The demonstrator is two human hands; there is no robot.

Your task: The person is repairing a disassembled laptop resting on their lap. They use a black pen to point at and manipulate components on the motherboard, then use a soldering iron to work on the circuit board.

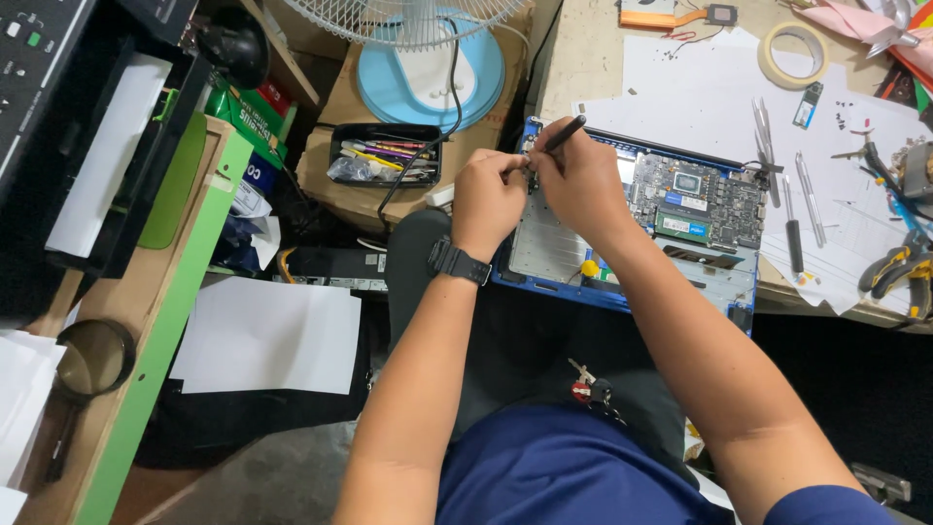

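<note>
Biggest thing in the middle of it all is the opened laptop (680,209), blue shell, back cover off, sitting partly on the edge of the desk (583,58) and partly over the person's lap, with the circuit board and fan area exposed on the right half. Both hands are bunched together over its top left corner. The right hand (581,180) is closed around a black screwdriver (562,134), held like a pen, tip angled down toward that corner and the handle poking up and away to the right. The left hand (486,194), with a black watch (459,261) on the wrist, is curled up right next to it, fingertips pinched at the tool's tip; can't tell whether there's a screw or anything between them, too small to see. So the laptop lies directly under and to the right of both hands. White paper sheets (700,87) cover the desk, with tweezers and more screwdrivers (792,209) just right of the laptop, a roll of tape (792,53) farther back, and pliers (899,267) near the right edge. A small yellow bit (589,267) sits on the laptop near the wrists.
</note>
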